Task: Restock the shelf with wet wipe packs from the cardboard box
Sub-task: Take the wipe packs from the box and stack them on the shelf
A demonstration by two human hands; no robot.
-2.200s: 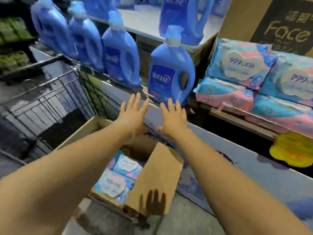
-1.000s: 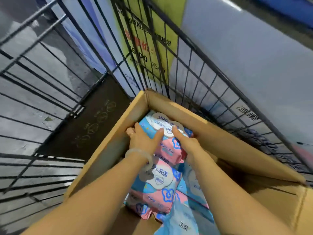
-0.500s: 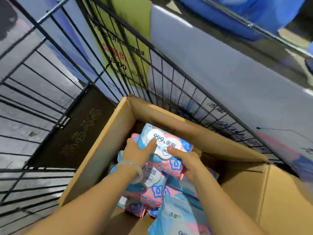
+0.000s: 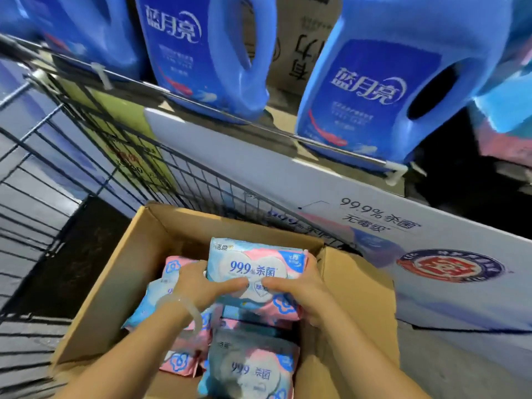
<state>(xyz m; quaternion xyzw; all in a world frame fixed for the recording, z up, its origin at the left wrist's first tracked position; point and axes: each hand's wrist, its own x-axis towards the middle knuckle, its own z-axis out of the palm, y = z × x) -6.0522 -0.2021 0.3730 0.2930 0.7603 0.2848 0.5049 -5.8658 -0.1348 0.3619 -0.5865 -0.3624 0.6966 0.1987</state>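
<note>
A pink and blue wet wipe pack (image 4: 256,262) is lifted above the open cardboard box (image 4: 121,283). My left hand (image 4: 201,286) grips its left end, thumb on the front label. My right hand (image 4: 299,292) grips its right end, fingers wrapped under and thumb on the label. Several more wet wipe packs (image 4: 253,367) lie inside the box below. A clear bracelet sits on my left wrist.
The box stands in a black wire cart (image 4: 57,174). Right behind it rises a white display panel (image 4: 374,226). Blue detergent jugs (image 4: 383,82) stand on the ledge above, behind a metal rail. More wipe packs (image 4: 506,133) show at the far right.
Both hands have raised the gripped pack up out of the box and turned its label toward me. My view has tilted upward, bringing the detergent jugs into sight.
</note>
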